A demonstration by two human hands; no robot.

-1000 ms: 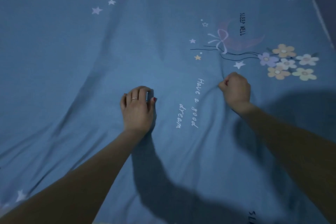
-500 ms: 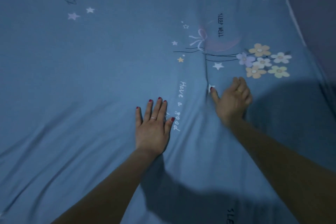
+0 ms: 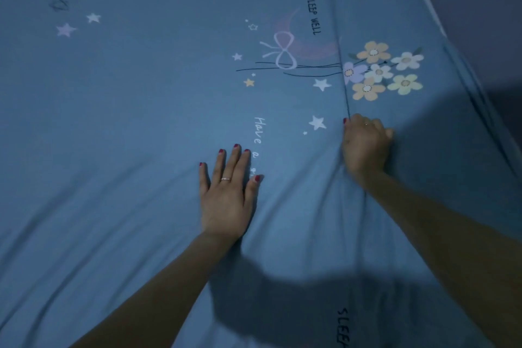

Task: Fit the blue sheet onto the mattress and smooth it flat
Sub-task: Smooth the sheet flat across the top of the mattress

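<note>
While left hand presses flat, blue sheet underneath, right hand gripping fold

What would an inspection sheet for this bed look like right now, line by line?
Surface: mattress fully covered, not itself visible.
Job's things: blue cotton sheet with star and flower print, spread out; a crease runs up from the right hand, soft wrinkles at lower left.
Clutter: nothing seen.
Hands: left hand flat, fingers straight, pressing the sheet; right hand curled, bunching fabric at the crease.
Cables: nothing seen.
Surroundings: dark strip beyond the sheet's right edge, too dim to identify.
</note>
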